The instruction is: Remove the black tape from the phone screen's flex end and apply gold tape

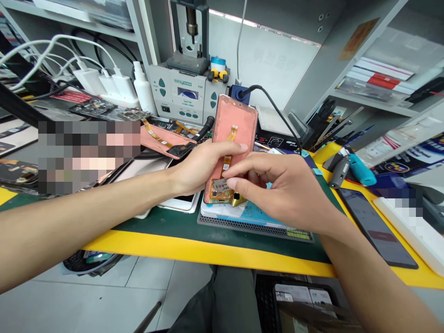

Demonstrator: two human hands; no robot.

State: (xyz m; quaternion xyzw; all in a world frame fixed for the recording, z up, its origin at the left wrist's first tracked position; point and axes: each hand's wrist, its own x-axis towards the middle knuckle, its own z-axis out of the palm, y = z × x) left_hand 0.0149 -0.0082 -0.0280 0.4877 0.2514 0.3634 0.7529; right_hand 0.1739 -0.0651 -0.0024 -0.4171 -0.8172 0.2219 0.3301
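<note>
A phone screen assembly [238,118] with a salmon-pink back is held tilted up in my left hand [199,169], the thumb lying across its face. An orange flex cable [226,165] runs down the middle of that back to a small circuit board [215,196] at the lower end. There my right hand [277,185] pinches a small grey metal plate [221,185] between thumb and forefinger, over the board. A gold-coloured piece [237,200] with a black square sticks out below the fingers. Beneath the assembly is a blue and white pad [256,213].
A grey soldering station [183,95] stands at the back, a white bottle [143,88] beside it. Another pink-backed screen [163,143] lies to the left. On the right are a dark phone [376,226], a turquoise-handled tool [361,169] and a white box [409,231]. The bench has a yellow edge [173,247].
</note>
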